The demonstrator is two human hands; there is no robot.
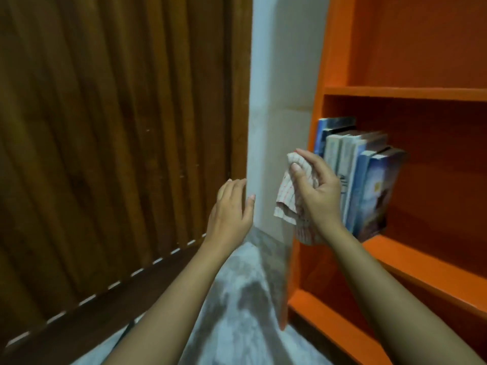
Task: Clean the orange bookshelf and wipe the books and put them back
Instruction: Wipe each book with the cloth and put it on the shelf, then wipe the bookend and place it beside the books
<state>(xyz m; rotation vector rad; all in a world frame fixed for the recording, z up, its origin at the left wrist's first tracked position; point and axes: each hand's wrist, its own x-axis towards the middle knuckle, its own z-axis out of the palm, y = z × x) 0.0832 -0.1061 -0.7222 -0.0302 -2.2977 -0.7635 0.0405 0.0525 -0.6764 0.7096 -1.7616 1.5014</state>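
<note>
The orange bookshelf fills the right side of the view. Several books stand upright at the left end of its middle shelf, leaning slightly. My right hand is in front of the bookshelf's left side panel, just left of the books, and grips a crumpled white cloth with thin red lines. My left hand is open with fingers spread, resting against the corner of the white wall. The shelf above the books holds nothing that I can see.
A brown wooden slatted door covers the left half of the view. A narrow strip of white wall separates it from the bookshelf. Mottled grey floor runs between them below my arms.
</note>
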